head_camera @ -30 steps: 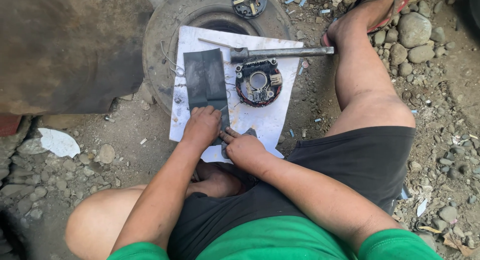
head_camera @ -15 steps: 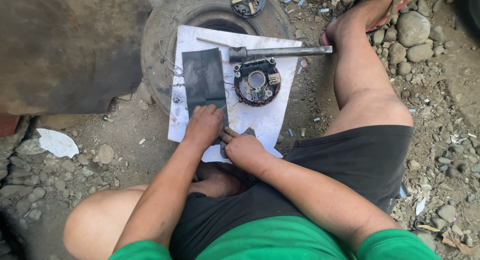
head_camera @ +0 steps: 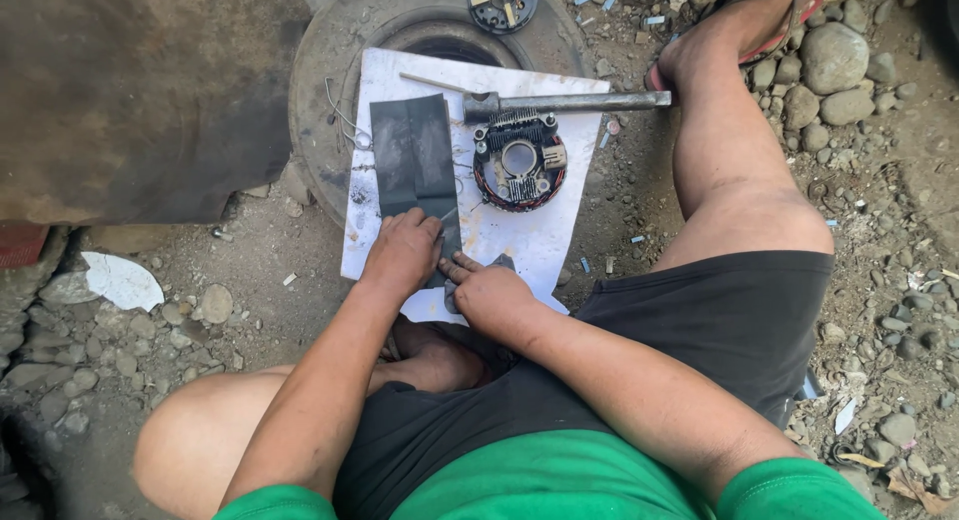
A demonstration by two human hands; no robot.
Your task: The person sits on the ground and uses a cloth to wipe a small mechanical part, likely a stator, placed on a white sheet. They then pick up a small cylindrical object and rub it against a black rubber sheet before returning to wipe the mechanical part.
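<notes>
Left hand presses flat, pinning the dark sheet; right hand perhaps pinches a blade, steadying a cut.

Very little differs across the second. The left hand now lies a touch lower on the near end of the dark sheet, its fingers closer together than a second ago. The right hand has drawn slightly nearer to it, with its forefinger pressed against the sheet's near right edge, just beside the left hand's fingertips. The view itself has tipped down a little, so the white paper and the round part sit marginally higher in the picture.
</notes>
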